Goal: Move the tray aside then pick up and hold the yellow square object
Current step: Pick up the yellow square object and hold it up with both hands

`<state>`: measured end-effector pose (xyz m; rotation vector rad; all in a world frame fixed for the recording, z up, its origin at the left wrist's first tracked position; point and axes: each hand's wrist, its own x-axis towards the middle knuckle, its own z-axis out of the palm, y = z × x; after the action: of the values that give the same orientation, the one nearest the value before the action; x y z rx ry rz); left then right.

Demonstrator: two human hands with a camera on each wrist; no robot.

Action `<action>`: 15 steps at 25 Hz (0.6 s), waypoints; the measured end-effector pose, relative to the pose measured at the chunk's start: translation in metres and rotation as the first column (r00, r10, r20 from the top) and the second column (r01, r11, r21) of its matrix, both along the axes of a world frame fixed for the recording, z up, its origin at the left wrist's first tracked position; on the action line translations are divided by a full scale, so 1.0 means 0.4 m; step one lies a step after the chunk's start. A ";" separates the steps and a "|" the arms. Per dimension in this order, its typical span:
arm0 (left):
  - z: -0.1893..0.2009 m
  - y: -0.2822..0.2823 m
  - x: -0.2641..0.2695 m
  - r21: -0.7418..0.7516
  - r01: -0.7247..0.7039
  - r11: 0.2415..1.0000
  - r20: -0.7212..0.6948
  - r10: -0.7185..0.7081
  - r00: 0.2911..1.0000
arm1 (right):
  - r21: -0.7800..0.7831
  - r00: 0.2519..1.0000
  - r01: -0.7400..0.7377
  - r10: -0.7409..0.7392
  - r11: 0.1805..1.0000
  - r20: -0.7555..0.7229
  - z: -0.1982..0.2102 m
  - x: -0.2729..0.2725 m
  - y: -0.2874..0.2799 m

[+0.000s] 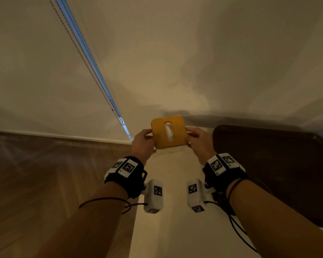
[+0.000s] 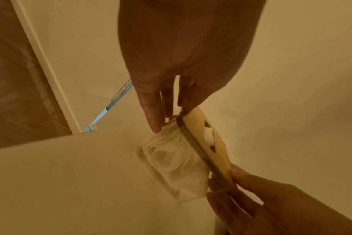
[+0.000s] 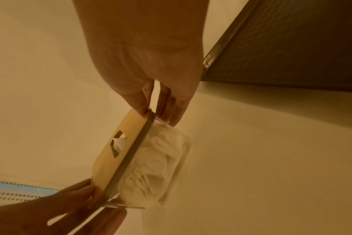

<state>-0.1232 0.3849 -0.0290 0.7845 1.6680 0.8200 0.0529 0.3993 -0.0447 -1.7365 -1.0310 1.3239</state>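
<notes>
The yellow square object point(image 1: 168, 134) is a flat lid with an oval slot on a clear box of white tissue point(image 2: 171, 160). It is held tilted above the white tabletop point(image 1: 168, 229). My left hand point(image 1: 144, 144) pinches its left edge and my right hand point(image 1: 198, 141) pinches its right edge. In the left wrist view my left hand point(image 2: 171, 101) grips the lid point(image 2: 209, 143) at the top. In the right wrist view my right hand point(image 3: 157, 101) grips the lid point(image 3: 119, 144) the same way. The dark brown tray point(image 1: 280, 170) lies on the table to the right.
A white wall point(image 1: 194, 62) rises just behind the table. A roller blind point(image 1: 30, 71) with a bead chain point(image 1: 90, 71) hangs at the left. Wooden floor point(image 1: 45, 174) lies left of the table edge. The tray's rim point(image 3: 221, 49) is close to my right hand.
</notes>
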 end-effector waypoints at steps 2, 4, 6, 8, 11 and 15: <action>0.006 0.014 -0.009 0.006 0.016 1.000 -0.007 -0.016 1.000 | -0.002 1.000 0.016 -0.016 1.000 -0.002 0.003 -0.008 -0.002; 0.013 0.028 -0.018 0.013 0.049 0.999 -0.025 -0.049 0.998 | -0.005 1.000 0.021 -0.021 1.000 -0.002 0.005 -0.015 -0.004; 0.022 0.039 -0.025 0.020 0.080 0.997 -0.047 -0.079 0.996 | -0.008 1.000 0.022 -0.022 1.000 -0.002 0.010 -0.020 -0.005; 0.027 0.048 -0.030 0.021 0.097 0.995 -0.056 -0.095 0.994 | -0.015 0.999 0.033 -0.033 0.999 -0.008 0.013 -0.024 -0.007; 0.025 0.060 -0.035 0.017 0.115 0.993 -0.059 -0.114 0.992 | -0.018 0.999 0.044 -0.044 0.999 -0.012 0.015 -0.030 -0.013; 0.024 0.068 -0.039 0.014 0.137 0.990 -0.056 -0.136 0.989 | -0.009 0.998 0.055 -0.055 0.998 -0.017 0.014 -0.034 -0.018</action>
<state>-0.1388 0.4122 -0.0192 0.9304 1.6372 0.7240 0.0392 0.3922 -0.0391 -1.7445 -0.9631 1.3083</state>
